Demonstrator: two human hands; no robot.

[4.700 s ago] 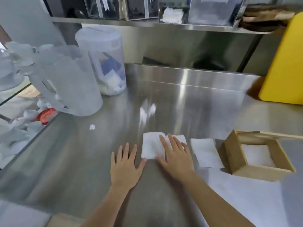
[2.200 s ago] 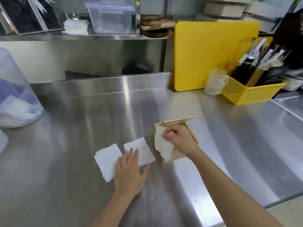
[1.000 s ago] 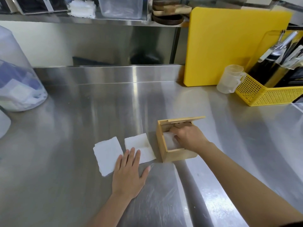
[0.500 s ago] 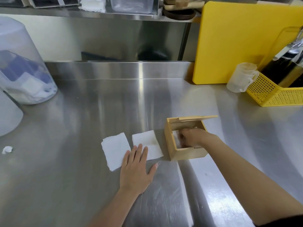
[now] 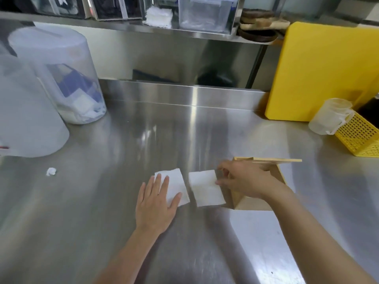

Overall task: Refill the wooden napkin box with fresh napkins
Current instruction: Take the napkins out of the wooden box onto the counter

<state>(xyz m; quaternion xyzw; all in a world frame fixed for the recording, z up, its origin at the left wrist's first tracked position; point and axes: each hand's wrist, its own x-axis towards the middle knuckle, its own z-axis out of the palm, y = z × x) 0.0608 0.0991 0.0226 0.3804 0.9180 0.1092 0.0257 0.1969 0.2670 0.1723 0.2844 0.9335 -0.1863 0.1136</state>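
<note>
Head view: the wooden box (image 5: 254, 202) sits on the near right of the counter, its lid (image 5: 268, 160) raised at the far side, mostly hidden behind the right hand (image 5: 245, 180). That hand is half open and empty, thumb and fingertips just at the right edge of the nearer napkin (image 5: 206, 188), which lies flat beside the box. A second napkin (image 5: 176, 184) lies just left of it, pinned under the spread fingers of the flat left hand (image 5: 156, 203).

To do this pick well, I would pinch the napkin's right edge, lift it clear without dragging its neighbour, and lay it flat and square in the box.

The steel counter (image 5: 102, 212) looks smooth and slippery; a paper scrap (image 5: 51, 171) lies far left. Plastic tubs (image 5: 59, 76) stand at far left, a yellow board (image 5: 326, 72), a cup (image 5: 330, 116) and a basket (image 5: 359, 138) at far right.
</note>
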